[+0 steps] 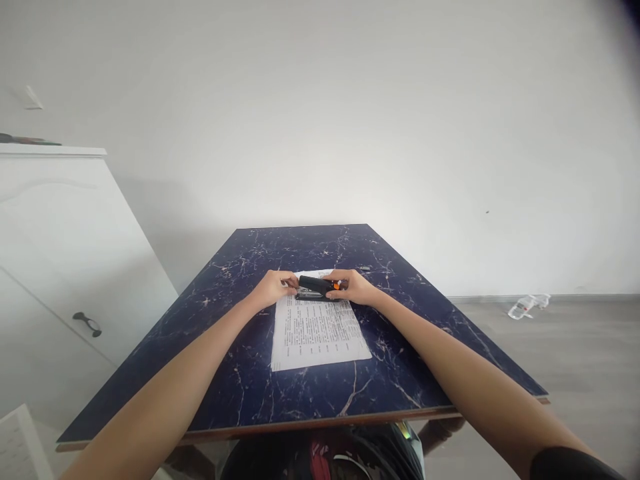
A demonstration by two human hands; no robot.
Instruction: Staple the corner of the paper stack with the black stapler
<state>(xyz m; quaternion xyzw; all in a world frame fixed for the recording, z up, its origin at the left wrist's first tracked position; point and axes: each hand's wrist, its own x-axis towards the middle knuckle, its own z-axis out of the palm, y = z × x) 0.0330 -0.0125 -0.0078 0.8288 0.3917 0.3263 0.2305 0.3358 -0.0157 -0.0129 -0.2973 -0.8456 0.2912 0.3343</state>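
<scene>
A black stapler (pixel 317 287) with an orange end lies across the far edge of a printed paper sheet (pixel 318 331) on the dark blue marbled table (pixel 235 387). My left hand (pixel 273 288) grips the stapler's left end with curled fingers. My right hand (pixel 354 287) closes on its right, orange end. Both arms stretch forward over the table.
A white cabinet (pixel 60 267) with a dark handle stands at the left. A crushed clear plastic bottle (pixel 528 305) lies on the grey floor at the right by the white wall. A dark object with red shows below the table's near edge.
</scene>
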